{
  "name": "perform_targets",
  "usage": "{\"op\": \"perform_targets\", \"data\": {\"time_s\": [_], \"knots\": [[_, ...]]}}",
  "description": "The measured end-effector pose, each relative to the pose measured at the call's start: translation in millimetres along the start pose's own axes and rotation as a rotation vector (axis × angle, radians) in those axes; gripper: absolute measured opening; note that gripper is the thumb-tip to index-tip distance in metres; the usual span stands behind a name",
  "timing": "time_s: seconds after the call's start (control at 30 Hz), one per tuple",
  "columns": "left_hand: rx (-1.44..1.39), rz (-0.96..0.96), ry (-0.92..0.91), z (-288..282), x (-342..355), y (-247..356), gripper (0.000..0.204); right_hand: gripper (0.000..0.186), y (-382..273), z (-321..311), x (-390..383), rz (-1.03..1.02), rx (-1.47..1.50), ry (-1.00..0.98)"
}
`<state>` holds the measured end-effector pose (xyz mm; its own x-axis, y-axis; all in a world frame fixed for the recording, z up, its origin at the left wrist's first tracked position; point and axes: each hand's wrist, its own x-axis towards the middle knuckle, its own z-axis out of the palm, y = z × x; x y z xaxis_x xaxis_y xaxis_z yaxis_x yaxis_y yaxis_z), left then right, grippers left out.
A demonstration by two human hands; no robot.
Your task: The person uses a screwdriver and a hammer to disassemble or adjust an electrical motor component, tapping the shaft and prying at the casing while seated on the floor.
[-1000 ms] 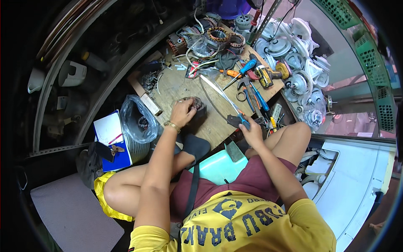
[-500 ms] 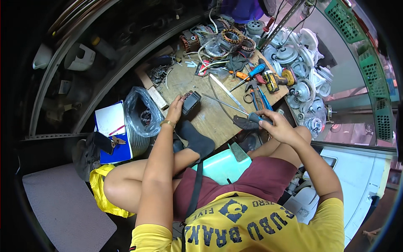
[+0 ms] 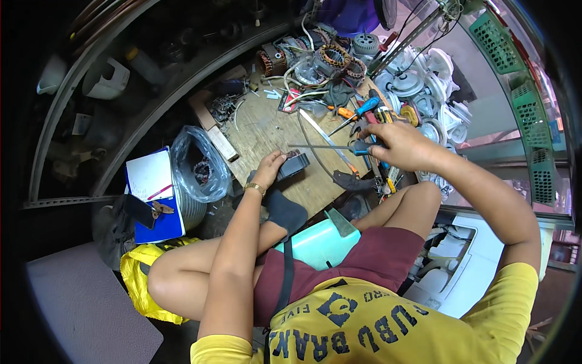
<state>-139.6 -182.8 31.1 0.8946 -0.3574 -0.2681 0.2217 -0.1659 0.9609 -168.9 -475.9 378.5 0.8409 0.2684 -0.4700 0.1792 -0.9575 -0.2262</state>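
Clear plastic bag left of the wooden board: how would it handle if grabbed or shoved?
The plastic bag looks thin and crinkled, so probably floppy. Dark parts inside may make it bottom-heavy. It would likely sag and slide rather than roll.

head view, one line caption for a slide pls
Seated person's left hand steadies a small dark motor part on a wooden board while the right hand holds a hacksaw over it.

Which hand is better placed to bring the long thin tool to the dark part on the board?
Right. The right hand already grips the long thin tool, its tip pointing toward the dark part, which the left hand steadies.
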Motion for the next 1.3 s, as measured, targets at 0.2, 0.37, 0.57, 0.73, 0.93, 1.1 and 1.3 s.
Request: {"op": "perform_targets", "data": {"time_s": [0.2, 0.37, 0.57, 0.73, 0.93, 1.1, 1.3], "knots": [[0.113, 0.022, -0.094, 8, -3, 7, 0.029, 0.038, -3, -14, 11, -0.123, -0.086, -0.098], [0.133, 0.070, -0.010, 8, -10, 9, 0.029, 0.034, -26, -34, 40, -0.164, -0.255, -0.169], [0.210, 0.097, 0.014, 8, -11, 15, 0.029, 0.033, -78, -73, 90, -0.203, -0.335, -0.390], [0.237, 0.141, -0.009, 15, -9, 23, 0.026, 0.041, -116, -87, 134, 0.069, -0.437, -0.620], [0.261, 0.219, 0.119, 14, -8, 14, 0.022, 0.037, -109, -76, 134, -0.076, -0.390, -0.556], [0.207, 0.183, 0.119, 11, -4, 24, 0.020, 0.035, -125, -82, 136, -0.046, -0.371, -0.550], [0.289, 0.218, 0.167, 14, -7, 18, 0.017, 0.034, -108, -65, 105, -0.076, -0.323, -0.381]]}}
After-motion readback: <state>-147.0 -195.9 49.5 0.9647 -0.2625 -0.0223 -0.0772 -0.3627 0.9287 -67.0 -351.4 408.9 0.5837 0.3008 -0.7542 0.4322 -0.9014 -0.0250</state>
